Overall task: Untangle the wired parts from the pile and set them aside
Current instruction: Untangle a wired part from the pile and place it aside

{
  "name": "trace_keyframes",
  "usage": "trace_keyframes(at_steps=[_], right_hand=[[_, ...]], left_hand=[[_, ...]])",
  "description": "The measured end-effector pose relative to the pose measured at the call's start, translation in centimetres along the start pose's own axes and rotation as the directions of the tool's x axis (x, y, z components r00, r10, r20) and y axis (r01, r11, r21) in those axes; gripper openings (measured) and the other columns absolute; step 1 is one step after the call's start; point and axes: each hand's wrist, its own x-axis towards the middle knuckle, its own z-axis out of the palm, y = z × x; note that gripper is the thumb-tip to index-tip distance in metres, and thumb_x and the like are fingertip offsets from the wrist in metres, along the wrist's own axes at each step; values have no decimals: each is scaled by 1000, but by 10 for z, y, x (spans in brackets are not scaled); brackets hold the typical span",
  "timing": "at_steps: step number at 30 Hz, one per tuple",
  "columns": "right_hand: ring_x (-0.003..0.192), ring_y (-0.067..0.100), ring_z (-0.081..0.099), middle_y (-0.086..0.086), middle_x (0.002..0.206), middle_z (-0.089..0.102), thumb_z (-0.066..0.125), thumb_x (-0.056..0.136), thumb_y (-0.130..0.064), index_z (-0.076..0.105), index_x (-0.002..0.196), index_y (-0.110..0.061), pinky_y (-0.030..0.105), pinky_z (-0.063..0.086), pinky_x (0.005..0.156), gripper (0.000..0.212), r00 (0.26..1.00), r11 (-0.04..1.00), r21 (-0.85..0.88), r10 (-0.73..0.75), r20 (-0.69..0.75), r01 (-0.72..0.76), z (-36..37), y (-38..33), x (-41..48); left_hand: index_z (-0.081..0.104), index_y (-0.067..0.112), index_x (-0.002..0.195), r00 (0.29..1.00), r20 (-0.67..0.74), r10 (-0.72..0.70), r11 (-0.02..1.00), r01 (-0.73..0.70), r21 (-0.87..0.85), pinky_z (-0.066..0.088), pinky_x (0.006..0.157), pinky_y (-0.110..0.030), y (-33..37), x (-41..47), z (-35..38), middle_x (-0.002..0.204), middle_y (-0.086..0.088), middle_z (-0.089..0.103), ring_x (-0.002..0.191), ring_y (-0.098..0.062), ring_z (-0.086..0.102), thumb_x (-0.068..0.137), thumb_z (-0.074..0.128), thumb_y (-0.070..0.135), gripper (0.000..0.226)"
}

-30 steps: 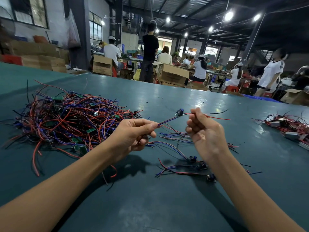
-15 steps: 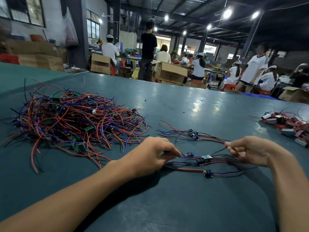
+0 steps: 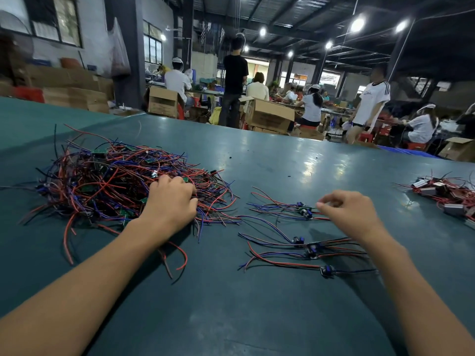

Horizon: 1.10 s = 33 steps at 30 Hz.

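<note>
Curled fingers of left hand dig into pile, left; any pinch is hidden. Right hand, slack and empty, hovers over freed wired parts, near right. Risk: a hasty pull drags snagged neighbours onto them.

The pile at the left is coloured red, blue and black, flecked with green boards; the table is coloured teal.
</note>
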Motion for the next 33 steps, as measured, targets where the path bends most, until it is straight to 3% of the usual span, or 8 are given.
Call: trace_keyframes(at_steps=[2,4,9,13,19,28,30,33], right_hand=[[71,-1,64,-16,70,68,76,87,-24,77,82,-25,19,45,66,5,983,995,9,-95,154,95,12,-9,-5],[70,0,63,-15,71,69,75,88,-24,78,84,-23,23,48,67,5,962,986,11,-164,219,166,22,-14,-7],[66,6,63,-13,68,69,75,90,-25,78,87,-22,30,53,67,5,947,967,66,-253,196,245,32,-22,-13],[64,4,63,-15,66,68,76,89,-24,78,86,-22,32,54,65,4,940,953,82,-301,159,291,33,-22,-14],[65,7,66,-14,66,69,76,89,-22,78,87,-22,36,58,68,3,932,945,114,-322,165,306,35,-21,-15],[64,10,65,-12,65,69,76,90,-20,78,89,-19,35,57,67,3,928,933,154,-347,136,326,35,-30,-18],[64,11,66,-12,66,69,76,90,-21,78,90,-19,35,57,66,3,927,933,150,-349,138,328,34,-31,-19],[64,11,66,-11,66,69,75,90,-21,78,90,-19,36,57,65,4,928,934,149,-344,140,324,34,-31,-19]], left_hand=[[68,23,121,1000,20,-21,1000,20,17,40,96,-43,-5,4,1,121,-7,60,118,-31,48,98,53,39,32],[69,23,118,999,4,-35,999,35,-14,41,96,-45,-6,7,-2,117,-8,58,115,-32,51,97,57,37,28],[66,39,117,982,181,-47,992,24,126,29,96,-52,-5,7,-4,120,0,45,120,-28,39,94,53,23,31],[61,30,123,967,245,-65,992,36,122,29,99,-51,-2,8,-7,126,-4,43,123,-31,36,92,55,14,35],[58,19,113,983,75,-170,950,144,277,32,95,-48,5,-1,-8,124,-8,46,121,-34,37,88,53,6,29],[63,24,111,970,-241,24,998,-10,60,27,82,-43,-14,10,-8,112,1,64,108,-27,49,101,51,29,17],[62,28,111,986,-157,52,998,-47,36,28,86,-45,-16,12,-9,112,3,66,109,-27,50,100,49,35,18],[60,38,117,988,152,36,982,-63,178,29,95,-50,-18,11,-9,119,3,59,119,-27,42,97,44,46,27]])
